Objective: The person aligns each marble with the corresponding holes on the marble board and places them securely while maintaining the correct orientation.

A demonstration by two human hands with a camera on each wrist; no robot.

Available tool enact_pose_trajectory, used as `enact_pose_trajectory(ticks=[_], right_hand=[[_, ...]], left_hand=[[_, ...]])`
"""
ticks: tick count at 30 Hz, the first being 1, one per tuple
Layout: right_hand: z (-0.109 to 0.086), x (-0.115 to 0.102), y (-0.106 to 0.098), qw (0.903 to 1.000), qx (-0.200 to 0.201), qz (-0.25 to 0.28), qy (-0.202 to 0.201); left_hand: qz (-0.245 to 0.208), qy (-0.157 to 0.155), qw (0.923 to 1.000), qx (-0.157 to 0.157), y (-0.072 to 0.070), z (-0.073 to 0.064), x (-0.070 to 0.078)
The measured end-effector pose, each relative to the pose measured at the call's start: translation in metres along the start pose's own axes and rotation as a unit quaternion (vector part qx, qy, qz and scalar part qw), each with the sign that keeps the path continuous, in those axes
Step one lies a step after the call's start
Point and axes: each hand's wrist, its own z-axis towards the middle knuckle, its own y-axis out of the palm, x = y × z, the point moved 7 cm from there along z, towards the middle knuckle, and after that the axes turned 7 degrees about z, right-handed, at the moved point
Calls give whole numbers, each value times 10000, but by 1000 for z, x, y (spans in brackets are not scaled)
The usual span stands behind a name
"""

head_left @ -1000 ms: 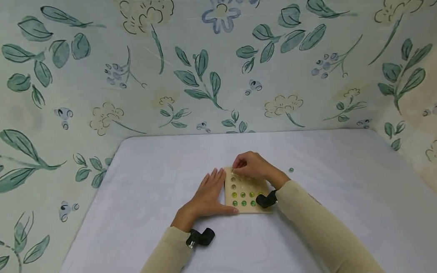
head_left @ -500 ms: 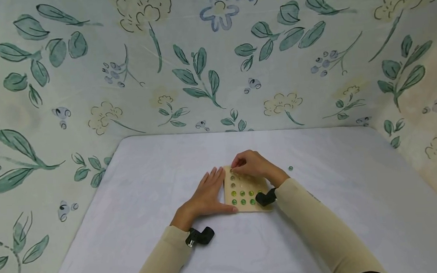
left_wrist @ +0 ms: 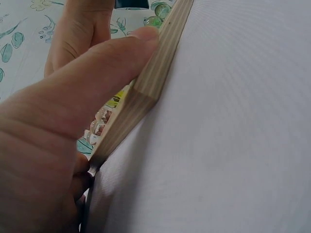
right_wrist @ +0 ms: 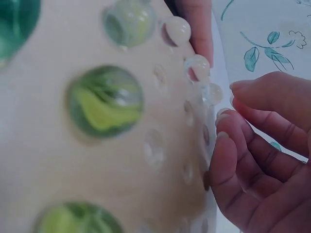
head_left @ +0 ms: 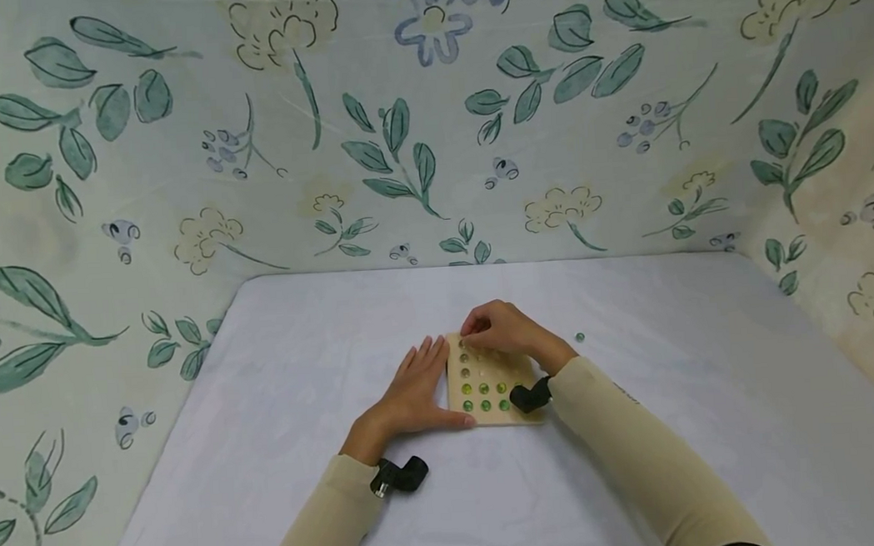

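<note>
A square wooden board with shallow round dimples lies on the white-covered table. Green and yellow glass marbles sit in its near rows, and clear ones continue up the left column. My left hand rests at the board's left side, fingers extended along that edge, thumb on the near edge. At the far left corner my right hand has curled fingers, pinching a clear marble with the tips. The right hand and wrist hide part of the board in the head view.
One loose green marble lies on the white tablecloth, right of the board. Floral fabric hangs behind and at the sides. Each wrist carries a small black camera.
The head view has shifted slightly. Both hands keep nearly the same places, the right one still at the board's far left corner.
</note>
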Motion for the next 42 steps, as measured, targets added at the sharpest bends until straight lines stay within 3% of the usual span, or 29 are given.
enact_pose_trajectory(ticks=[9, 18, 28, 35, 42], right_hand=[[-11, -4, -18, 9993, 249, -156, -245], [-33, 9, -38, 9987, 485, -149, -15], [-62, 19, -52, 9976, 611, -331, -79], [-81, 37, -64, 9955, 886, -337, -23], [-94, 54, -69, 9955, 903, -142, 230]], left_hand=[[45, -117, 9999, -7, 3, 1, -2], [-20, -65, 10000, 28, 0, -1, 1], [-36, -29, 10000, 86, -2, -3, 4], [10, -20, 9999, 108, -2, -2, 5], [2, -35, 9999, 154, 1, -1, 3]])
